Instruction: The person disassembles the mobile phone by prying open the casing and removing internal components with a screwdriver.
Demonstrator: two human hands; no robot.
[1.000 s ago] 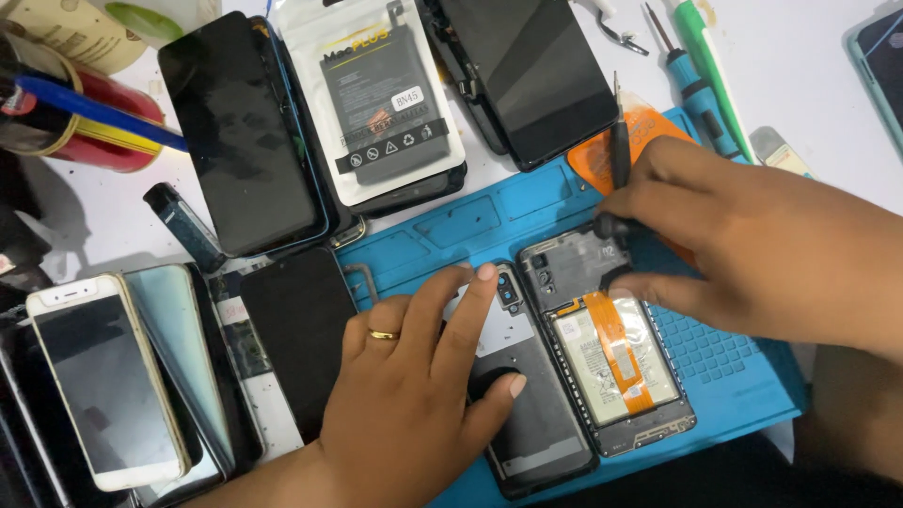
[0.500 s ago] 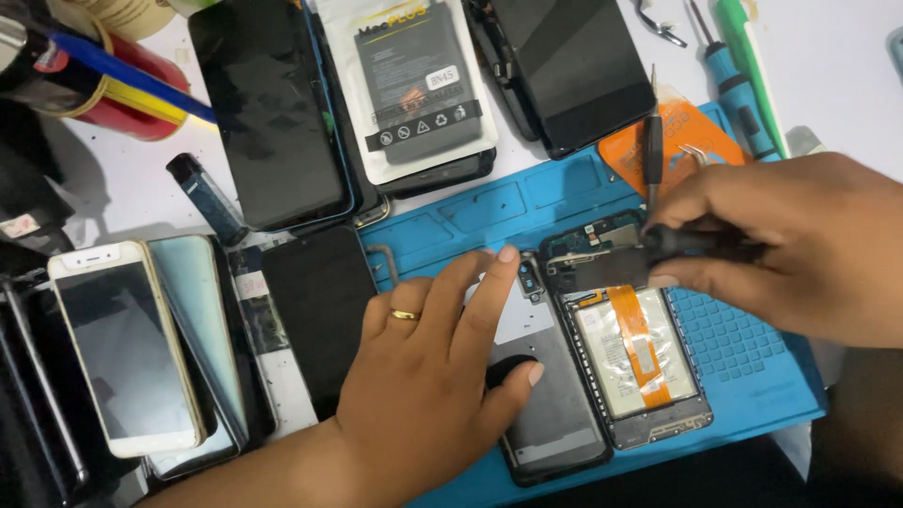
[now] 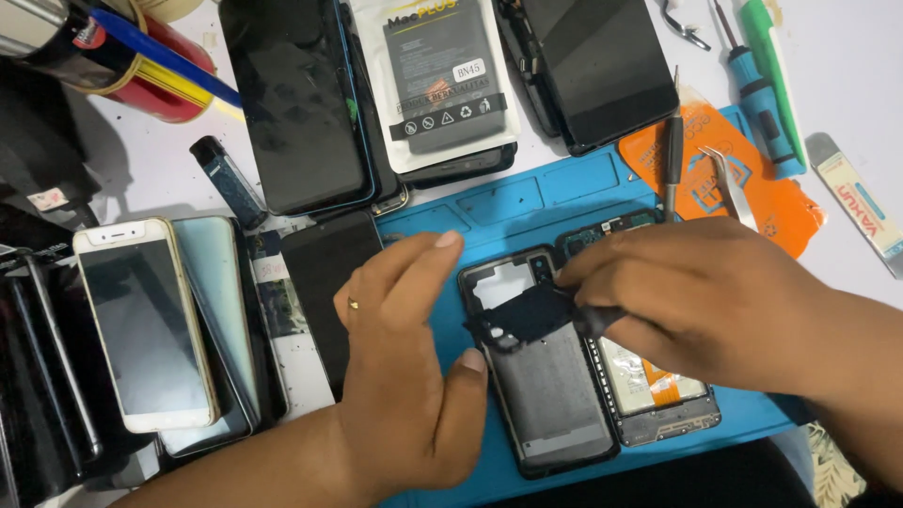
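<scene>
Blue silicone mat (image 3: 527, 202) on a white desk (image 3: 847, 56), crowded with phone parts. Left hand (image 3: 409, 376) resting on the mat, fingers (image 3: 423, 263) loosely spread and slightly curled, thumb tip touching the left edge of a dark rear housing (image 3: 550, 404), holding nothing. Right hand (image 3: 715, 301) over the opened phone (image 3: 658, 400), fingers pressed together and pinching a small black cover plate (image 3: 527, 315), lifted and tilted just above the top of the housing (whether a tool handle is also in that grip cannot be told). Opened phone lying just beside the housing on its right, upper half hidden under the right hand, an orange flex strip and a pale battery showing below the knuckles.

Judging by how things lie: phone already split into 2 halves and the cover plate free of its seat, so disassembly looks well along; battery and board seemingly in place, so the deeper work looks undone.

Around the mat: boxed replacement battery (image 3: 442, 80) between 2 dark screen panels, 1 at the left (image 3: 296, 103) and 1 at the right (image 3: 597, 66); tweezers (image 3: 734, 183) and a black screwdriver (image 3: 673, 155) on an orange pad (image 3: 781, 202); blue-handled screwdriver (image 3: 762, 103); white-and-gold phone (image 3: 146, 325) far left.
</scene>
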